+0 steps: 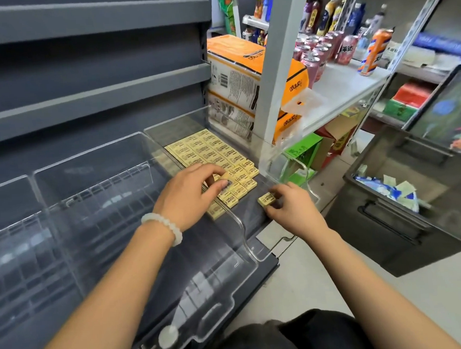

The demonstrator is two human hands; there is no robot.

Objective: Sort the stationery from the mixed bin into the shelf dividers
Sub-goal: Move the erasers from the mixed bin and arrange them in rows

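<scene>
Erasers (pixel 220 153) under both hands' fingers (pixel 272 192)

**Pale yellow against slate grey**

The erasers (pixel 211 151) are pale yellow with dark printed lettering, laid in a tiled grid. The shelf (pixel 84 99) is slate grey; its dividers (pixel 95 182) are clear plastic. A white beaded bracelet (pixel 163 223) circles the left wrist. The stacked boxes (pixel 240 74) are orange and white with black print. The cans (pixel 317 61) are pink, and the bin (pixel 404 217) is dark grey.

Erasers (pixel 211 151) in rightmost divider (pixel 287 154)
</scene>
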